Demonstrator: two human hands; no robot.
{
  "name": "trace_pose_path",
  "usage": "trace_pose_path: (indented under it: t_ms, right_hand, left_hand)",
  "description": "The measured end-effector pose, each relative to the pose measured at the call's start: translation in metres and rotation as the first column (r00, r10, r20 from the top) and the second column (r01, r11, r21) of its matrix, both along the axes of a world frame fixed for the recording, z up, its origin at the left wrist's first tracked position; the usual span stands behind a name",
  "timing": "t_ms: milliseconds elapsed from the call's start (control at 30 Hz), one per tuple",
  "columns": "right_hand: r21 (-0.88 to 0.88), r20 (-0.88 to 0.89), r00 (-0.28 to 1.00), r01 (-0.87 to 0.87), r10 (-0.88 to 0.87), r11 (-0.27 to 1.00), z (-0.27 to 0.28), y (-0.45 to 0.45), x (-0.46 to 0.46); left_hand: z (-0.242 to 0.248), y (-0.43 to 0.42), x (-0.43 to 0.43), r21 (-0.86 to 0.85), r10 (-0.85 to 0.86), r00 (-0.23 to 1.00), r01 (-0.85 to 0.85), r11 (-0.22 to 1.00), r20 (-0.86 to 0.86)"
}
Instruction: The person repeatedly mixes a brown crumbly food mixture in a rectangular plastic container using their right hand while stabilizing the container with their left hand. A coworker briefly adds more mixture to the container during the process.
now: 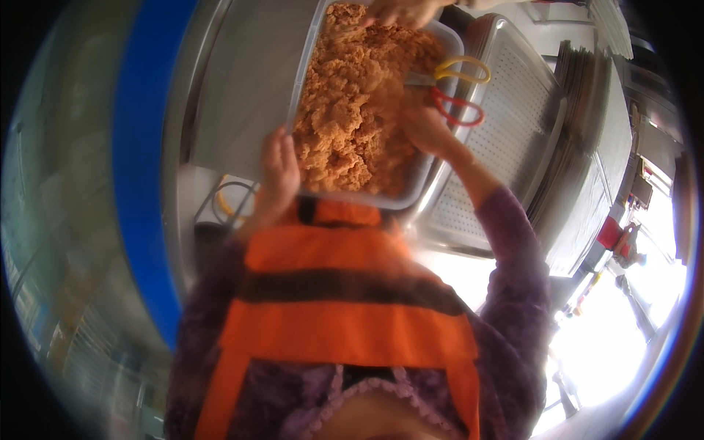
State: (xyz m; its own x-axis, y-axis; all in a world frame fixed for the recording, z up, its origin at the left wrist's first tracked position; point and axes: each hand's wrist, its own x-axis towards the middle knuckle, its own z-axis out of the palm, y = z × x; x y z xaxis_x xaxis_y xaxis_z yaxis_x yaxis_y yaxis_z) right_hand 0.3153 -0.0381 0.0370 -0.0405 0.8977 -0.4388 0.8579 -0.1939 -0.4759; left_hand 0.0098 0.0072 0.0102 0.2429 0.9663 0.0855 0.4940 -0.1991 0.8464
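Observation:
A translucent plastic tub (pixel 301 74) stands before me, filled with fried, crumb-coated pieces (pixel 346 110) that look like chicken. My left hand (pixel 279 165) is at the tub's near left rim, fingers upright against its side; whether they grip the rim is unclear. On the right, my right hand (pixel 426 129) reaches over the rim into the food, its fingertips blurred and partly hidden. Just beyond it, scissors (pixel 421 80) with one yellow and one red handle lie across the right rim, blades over the food. Whether my hand touches them I cannot tell.
Another person's hand (pixel 404 11) is at the tub's far end. Perforated metal trays (pixel 509 104) are stacked along the right side, with more thin stacked sheets (pixel 586 110) beyond them. A metal worktop (pixel 247 93) extends left to a raised edge and a blue band (pixel 146 137).

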Motion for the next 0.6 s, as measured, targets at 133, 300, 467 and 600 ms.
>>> trace_pose_path:
  t_ms: [133,300,467,600]
  right_hand:
    - [0.008,-0.291,0.925,0.257,-0.244,0.966,0.009,-0.027,-0.013]
    - [0.325,-0.153,0.981,0.163,-0.118,0.932,0.019,-0.063,-0.043]
    - [0.379,0.225,0.966,0.035,-0.129,0.925,0.033,-0.115,-0.084]
    - [0.193,0.418,0.899,0.051,-0.129,0.980,0.047,-0.129,-0.091]
  left_hand:
    - [0.003,0.000,0.002,-0.038,-0.018,1.000,0.019,0.999,0.024]
    - [0.005,-0.001,0.000,-0.125,0.009,0.999,-0.003,0.992,0.050]
    - [-0.002,0.001,0.001,-0.039,0.017,1.000,-0.016,0.999,0.015]
    - [-0.005,0.001,-0.002,-0.068,0.000,0.999,0.003,0.998,0.052]
